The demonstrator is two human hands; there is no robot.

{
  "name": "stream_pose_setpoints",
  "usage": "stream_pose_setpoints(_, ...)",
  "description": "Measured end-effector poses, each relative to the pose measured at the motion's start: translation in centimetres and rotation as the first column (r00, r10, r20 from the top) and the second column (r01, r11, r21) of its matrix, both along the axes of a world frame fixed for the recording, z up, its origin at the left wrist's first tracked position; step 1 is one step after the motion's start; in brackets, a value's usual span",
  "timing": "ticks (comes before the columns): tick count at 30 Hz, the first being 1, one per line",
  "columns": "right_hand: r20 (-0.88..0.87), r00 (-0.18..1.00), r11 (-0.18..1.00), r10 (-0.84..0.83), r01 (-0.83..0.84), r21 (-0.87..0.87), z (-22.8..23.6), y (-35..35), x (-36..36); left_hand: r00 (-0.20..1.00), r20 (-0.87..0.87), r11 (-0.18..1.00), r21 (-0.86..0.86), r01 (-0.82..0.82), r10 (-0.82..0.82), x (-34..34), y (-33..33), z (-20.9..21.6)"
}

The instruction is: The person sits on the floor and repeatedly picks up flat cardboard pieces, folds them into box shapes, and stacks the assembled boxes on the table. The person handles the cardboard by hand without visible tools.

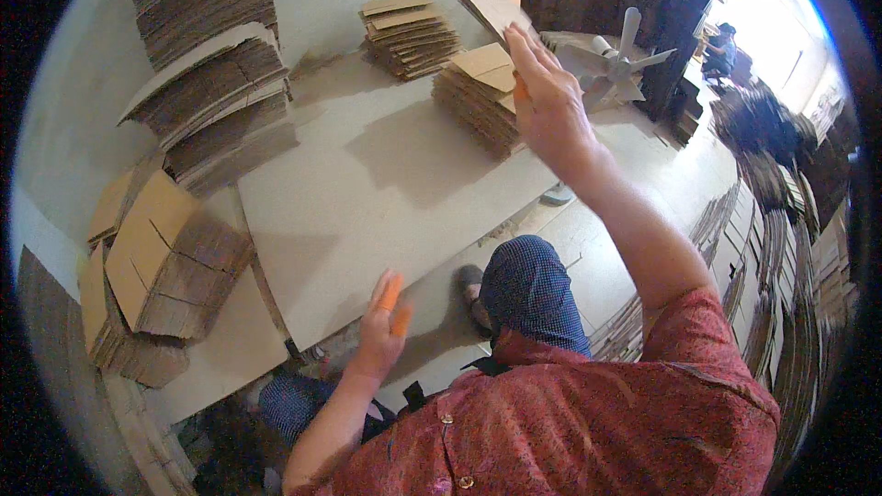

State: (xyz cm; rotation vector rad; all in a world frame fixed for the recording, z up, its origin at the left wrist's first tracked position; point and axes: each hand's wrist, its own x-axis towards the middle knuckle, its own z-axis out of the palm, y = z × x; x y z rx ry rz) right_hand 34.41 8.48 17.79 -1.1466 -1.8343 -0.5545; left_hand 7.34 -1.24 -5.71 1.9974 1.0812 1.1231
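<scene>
My right hand (pixel 551 101) is raised over the far right of the pale work table (pixel 367 230), its fingers stretched out, with an orange cover on the thumb. Its fingertips meet or overlap the lower end of a long creased cardboard piece (pixel 491 5), which hangs in the air and runs out of the top of the picture. No grip on it shows. Low over the near table edge, my left hand (pixel 375 335) is empty and slightly blurred, fingers apart, with orange covers on two digits.
Two stacks of cut cardboard, a nearer one (pixel 478 96) and a farther one (pixel 409 34), stand on the table's far side. Tall cardboard piles (pixel 211 83) and a leaning bundle (pixel 179 257) are at left. A fan (pixel 622 64) stands behind my right hand; a person (pixel 721 50) sits far back right.
</scene>
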Motion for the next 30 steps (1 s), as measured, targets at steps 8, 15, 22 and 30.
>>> stream_pose_setpoints(8, 0.441, 0.821, 0.627, -0.363, 0.565, -0.537, -10.7, 13.3, 7.2, 0.977, -0.193, 0.993, -0.087, 0.076, -0.092, 1.1, 0.5, -0.9)
stream_pose_setpoints(15, 0.482, 0.835, 0.670, -0.265, 0.519, -0.530, -13.4, 13.2, 7.5, 0.971, -0.225, 0.981, -0.192, 0.036, -0.080, 1.3, 0.4, -1.2)
stream_pose_setpoints(22, 0.454, 0.886, 0.839, -0.093, 0.316, -0.444, -18.3, 15.2, 11.9, 0.972, -0.197, 0.952, -0.299, 0.064, -0.127, -0.6, -1.5, -4.2)
stream_pose_setpoints(30, 0.479, 0.832, 0.710, -0.280, 0.515, -0.480, -14.5, 11.8, 10.4, 0.986, -0.037, 0.969, -0.181, -0.169, 0.165, -5.6, -2.5, -2.1)
